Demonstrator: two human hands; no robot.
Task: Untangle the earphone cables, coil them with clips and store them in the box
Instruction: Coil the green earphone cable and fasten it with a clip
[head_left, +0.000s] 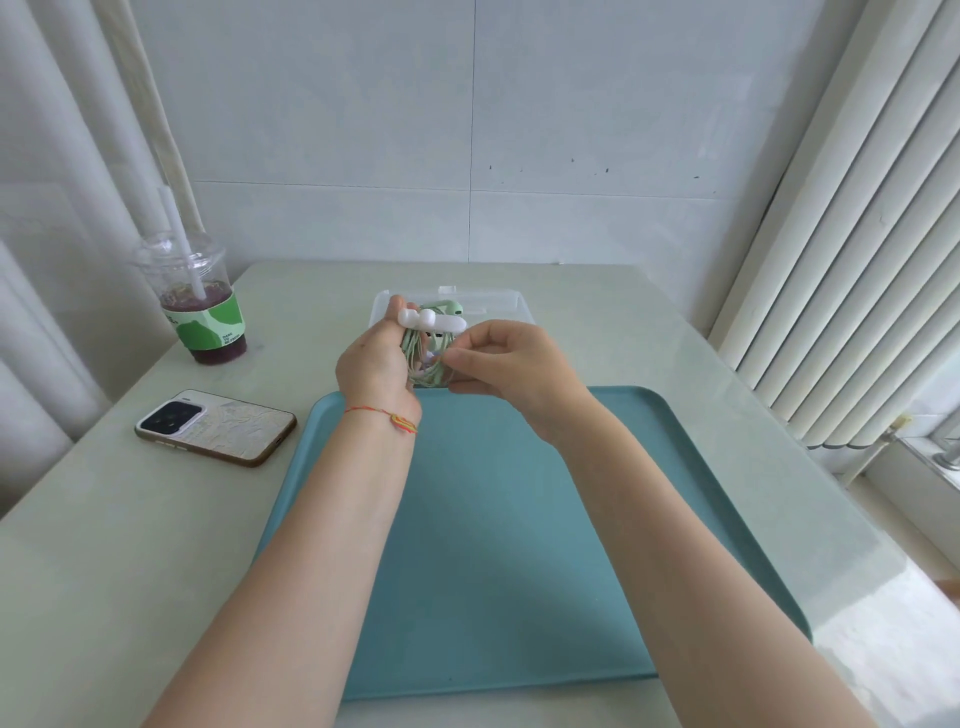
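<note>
Holding the green cable (427, 358) coil and white clip (434, 320) in our left hand (375, 364) — our right hand (501, 366) pinches a strand — above the tray (519, 545), before the box (498, 306).

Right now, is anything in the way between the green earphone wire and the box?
Nothing visible blocks it. The left hand holds the coiled green earphone wire with a white clip on top, the right hand pinches the wire, and the clear box sits just behind them, its open top showing.
</note>
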